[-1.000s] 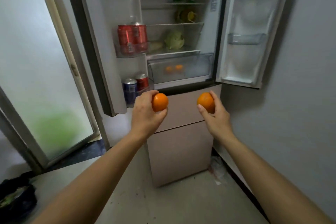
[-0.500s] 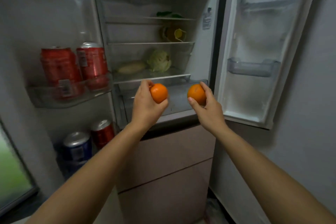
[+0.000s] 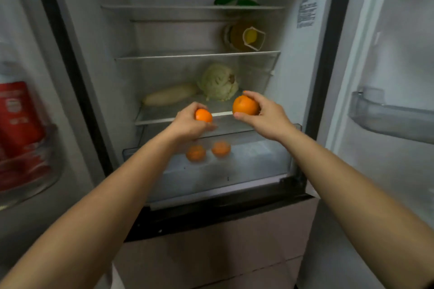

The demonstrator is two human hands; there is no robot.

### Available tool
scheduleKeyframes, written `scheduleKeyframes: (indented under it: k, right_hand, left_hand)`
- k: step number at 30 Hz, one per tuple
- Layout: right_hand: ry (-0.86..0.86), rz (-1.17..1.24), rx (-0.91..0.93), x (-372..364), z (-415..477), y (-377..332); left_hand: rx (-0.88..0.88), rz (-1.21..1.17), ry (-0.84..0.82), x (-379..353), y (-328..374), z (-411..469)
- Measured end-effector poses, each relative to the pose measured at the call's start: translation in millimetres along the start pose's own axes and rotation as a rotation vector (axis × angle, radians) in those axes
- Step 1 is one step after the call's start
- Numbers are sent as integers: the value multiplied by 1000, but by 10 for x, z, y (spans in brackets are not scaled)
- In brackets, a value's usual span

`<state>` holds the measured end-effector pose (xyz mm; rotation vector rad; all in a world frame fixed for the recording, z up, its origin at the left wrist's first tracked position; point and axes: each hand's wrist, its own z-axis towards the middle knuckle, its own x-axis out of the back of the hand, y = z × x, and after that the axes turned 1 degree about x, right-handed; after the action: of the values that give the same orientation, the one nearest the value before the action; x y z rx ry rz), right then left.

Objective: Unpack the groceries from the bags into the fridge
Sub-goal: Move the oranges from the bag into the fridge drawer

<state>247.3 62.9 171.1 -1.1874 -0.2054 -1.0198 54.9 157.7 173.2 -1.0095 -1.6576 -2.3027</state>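
Note:
The fridge stands open in front of me. My left hand grips a small orange just above the clear crisper drawer. My right hand holds a larger orange at the front edge of the lowest glass shelf. Two more oranges lie inside the drawer, blurred behind its front wall. No grocery bag is in view.
A cabbage and a pale long vegetable lie on the lowest shelf. A yellow jar sits one shelf up, green produce on the top shelf. Red cans fill the left door bin; the right door bin holds nothing visible.
I have stepped closer to the fridge. Both hands moved forward and up with their oranges, from in front of the lower drawers to the crisper drawer and lowest shelf.

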Motion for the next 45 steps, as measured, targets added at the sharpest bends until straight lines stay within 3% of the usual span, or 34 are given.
scheduleKeyframes:
  k: [6,10,13,17,23,29,35,39,42,45]
  right_hand:
    - [-543,-247,-26,-252,873,313]
    - [-812,-317,-75,-481,1161,414]
    - [-941,-439,-51,-656,1301,480]
    - [-1054,-446,-51,-924,1378,552]
    - [-1236,-538,-49,-1124,1365,643]
    - [-949,-504,-10,-1024,1343,601]
    - [-473,-324,124,-679,1254,413]
    - [-188,-311,164,-553,979,306]
    - [20,-343,212,-562,606,300]
    - [171,-434,246,-614,143,324]
  left_hand:
    - [244,-35,-104,-64,-98,620]
    - [301,222,-297,-145,-207,862]
    - [340,455,-493,-249,-348,1015]
    - [256,677,-610,-374,-541,1165]
    - [168,835,-595,-456,-694,1232]
    - [185,798,-517,-405,-627,1177]
    - [-53,862,110,-73,-468,853]
    - [-228,733,492,71,-477,417]
    - [-347,689,653,55,-564,18]
    - [-375,641,653,-48,-685,-361]
